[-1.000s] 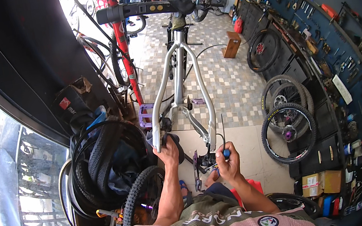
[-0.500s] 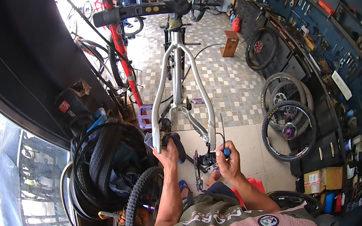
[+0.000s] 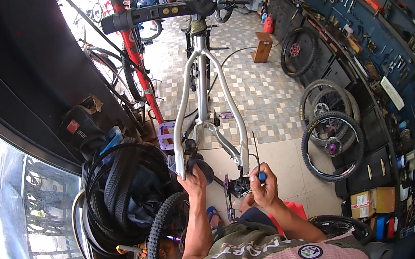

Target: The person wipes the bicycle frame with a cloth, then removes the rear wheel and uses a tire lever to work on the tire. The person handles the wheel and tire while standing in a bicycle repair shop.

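A silver bicycle frame point(image 3: 239, 124) hangs in front of me, its two rear stays pointing toward me. My left hand point(image 3: 193, 183) is closed around the tip of the left stay; some of its fingers are hidden behind the metal. Just beyond the right stay's tip, my right hand point(image 3: 264, 188) is closed on a tool with a blue handle point(image 3: 262, 177), whose working end I cannot make out. Close to that hand hangs a black rear derailleur point(image 3: 237, 186). A thin black cable point(image 3: 255, 146) rises beside it.
A black repair-stand arm point(image 3: 160, 12) crosses ahead on a red post point(image 3: 141, 80). Tyres point(image 3: 114, 186) are heaped at left, by a knobby wheel point(image 3: 160, 225). Wheels point(image 3: 332, 148) lean against dark cabinets at right, below a tool wall point(image 3: 362, 15). A wooden stool point(image 3: 262, 47) stands farther off.
My view has shifted slightly. Both hands keep nearly the same places, the left at the stay tip and the right on the blue-handled tool.
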### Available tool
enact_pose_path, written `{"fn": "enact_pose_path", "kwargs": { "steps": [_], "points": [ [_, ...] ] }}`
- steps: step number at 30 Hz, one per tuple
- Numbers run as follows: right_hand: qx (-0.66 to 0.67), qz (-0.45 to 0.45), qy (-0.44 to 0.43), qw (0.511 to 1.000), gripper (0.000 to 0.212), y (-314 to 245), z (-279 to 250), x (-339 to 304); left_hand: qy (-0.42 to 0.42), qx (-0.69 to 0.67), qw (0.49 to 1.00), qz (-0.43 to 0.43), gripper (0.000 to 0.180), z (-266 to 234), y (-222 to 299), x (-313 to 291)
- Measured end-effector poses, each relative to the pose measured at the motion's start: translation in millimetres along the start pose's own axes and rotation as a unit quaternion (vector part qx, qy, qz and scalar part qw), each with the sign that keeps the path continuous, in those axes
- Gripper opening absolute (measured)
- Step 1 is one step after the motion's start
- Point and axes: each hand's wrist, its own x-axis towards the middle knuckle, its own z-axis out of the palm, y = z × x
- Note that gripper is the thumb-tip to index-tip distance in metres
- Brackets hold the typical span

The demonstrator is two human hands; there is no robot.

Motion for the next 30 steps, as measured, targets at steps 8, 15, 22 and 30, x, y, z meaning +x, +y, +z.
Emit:
{"fn": "enact_pose_path", "kwargs": {
  "steps": [8, 15, 22, 30],
  "points": [
    [-0.009, 0.026, -0.028, 0.999, 0.02, -10, -4, 2, 0.099, -0.037, 0.993, -0.05, 0.02, 17, 14, 12],
    [0.006, 0.025, -0.04, 0.999, 0.02, -8, -7, 2, 0.127, -0.186, 0.951, -0.212, 0.015, 23, 45, 14],
    [0.014, 0.015, -0.049, 0.999, 0.019, -12, -7, 6, 0.127, -0.133, 0.968, -0.17, 0.034, 20, 20, 11],
    [0.011, 0.017, -0.044, 0.999, 0.019, -5, -10, 2, 0.062, -0.171, 0.969, -0.167, 0.032, 4, 44, 16]
  ]
}}
